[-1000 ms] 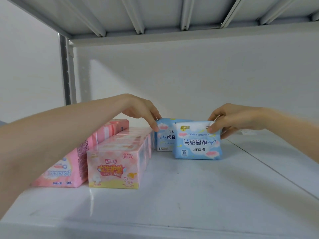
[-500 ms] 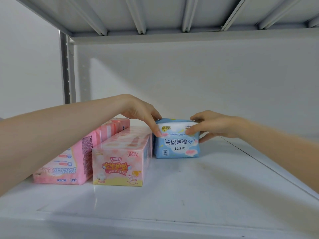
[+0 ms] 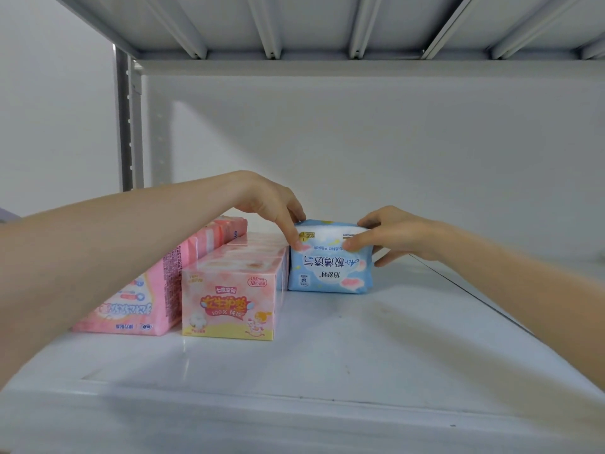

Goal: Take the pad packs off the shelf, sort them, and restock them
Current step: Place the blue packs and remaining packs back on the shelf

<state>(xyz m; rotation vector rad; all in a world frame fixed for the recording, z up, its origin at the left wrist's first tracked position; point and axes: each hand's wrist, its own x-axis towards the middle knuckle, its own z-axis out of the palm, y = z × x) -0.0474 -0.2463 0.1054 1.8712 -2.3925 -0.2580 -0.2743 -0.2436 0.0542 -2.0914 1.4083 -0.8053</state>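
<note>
The left hand (image 3: 275,208) is curled over the top left corner of a soft plastic-wrapped blue pad pack (image 3: 330,273), the corner pinched between a digit on the front face and fingers over the top edge. The right hand (image 3: 389,234) grips the top right corner, thumb pressed on the front and fingers wrapped behind. A second ago this pack was held out to the right of another blue one; it has since been slid left and now covers that one, just beside the row of pink cardboard boxes (image 3: 229,306). It stands upright on the white metal shelf (image 3: 360,355) with its printing upside down, white clouds and pink patches on the face. Pink soft packs (image 3: 137,306) lie left of the boxes, partly hidden by the left forearm.
</note>
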